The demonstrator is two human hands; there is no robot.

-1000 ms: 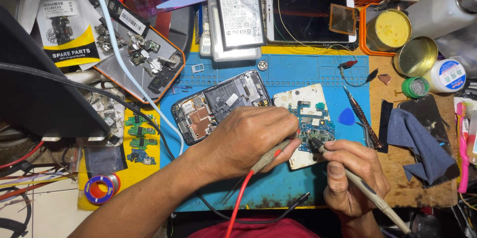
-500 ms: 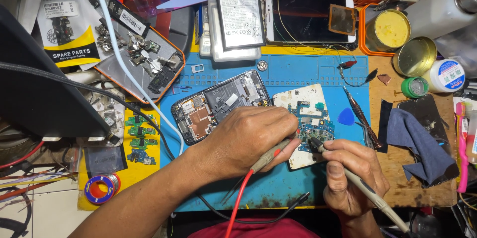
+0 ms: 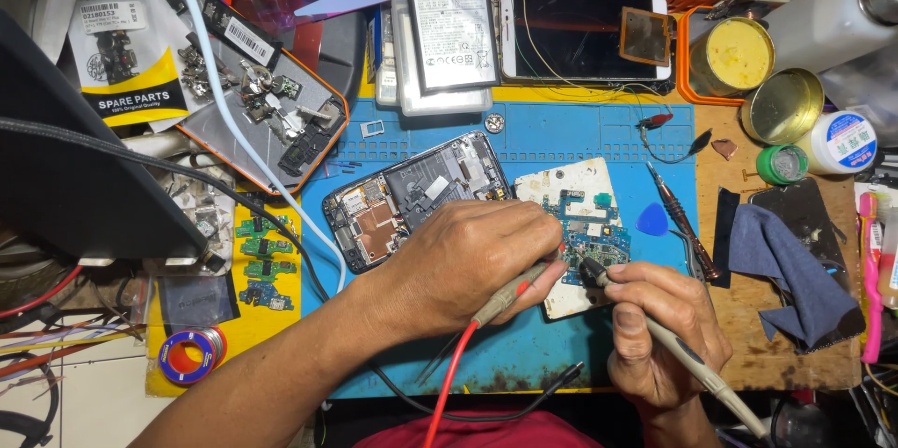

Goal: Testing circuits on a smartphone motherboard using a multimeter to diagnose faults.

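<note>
Left hand point(image 3: 472, 256) closed around red-leaded probe point(image 3: 513, 289), right hand point(image 3: 659, 322) gripping grey probe point(image 3: 655, 331), both tips meeting on green circuit board point(image 3: 589, 228) just beyond the fingers, opened phone point(image 3: 412, 195) beside the left knuckles, blue mat point(image 3: 580, 130) beneath.

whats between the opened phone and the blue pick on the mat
In the head view, the circuit board on its white plate lies between the opened phone and the blue pick, with both probe tips on it.
</note>
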